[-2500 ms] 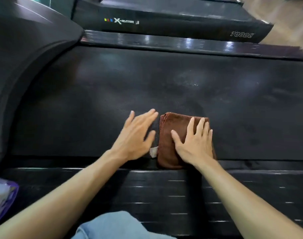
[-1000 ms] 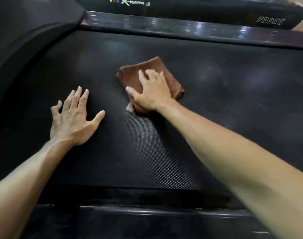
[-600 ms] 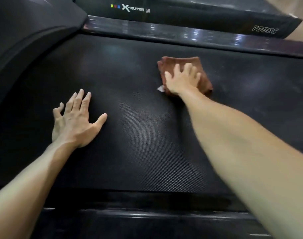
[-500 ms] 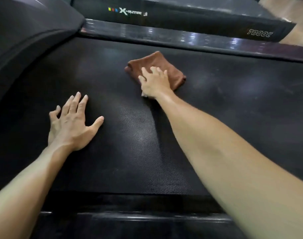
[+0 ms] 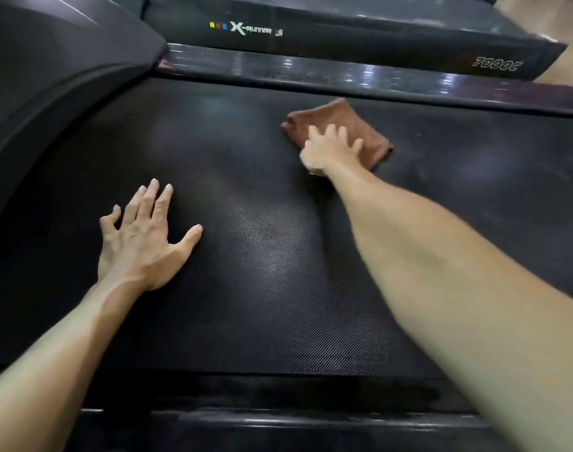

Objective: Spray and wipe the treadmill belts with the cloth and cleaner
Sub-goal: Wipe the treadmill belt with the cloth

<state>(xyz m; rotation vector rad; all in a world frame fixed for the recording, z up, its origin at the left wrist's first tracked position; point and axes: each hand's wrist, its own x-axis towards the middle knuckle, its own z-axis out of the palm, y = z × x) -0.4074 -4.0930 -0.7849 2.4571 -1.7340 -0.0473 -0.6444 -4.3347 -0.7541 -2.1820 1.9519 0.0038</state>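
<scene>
A folded brown cloth lies on the black textured treadmill belt, near the belt's far side rail. My right hand presses flat on the cloth's near half with fingers spread, arm stretched out across the belt. My left hand rests palm down on the bare belt to the left, fingers straight and spread, holding nothing. No cleaner bottle is in view.
A glossy side rail runs along the belt's far edge, with a second treadmill marked X-Runner beyond it. The curved black motor hood rises at the left. A near side rail lies along the bottom.
My right hand has slid the cloth from the belt's near edge to its far side, then swept it left and right there. My left hand moved left and settled flat on the belt.
</scene>
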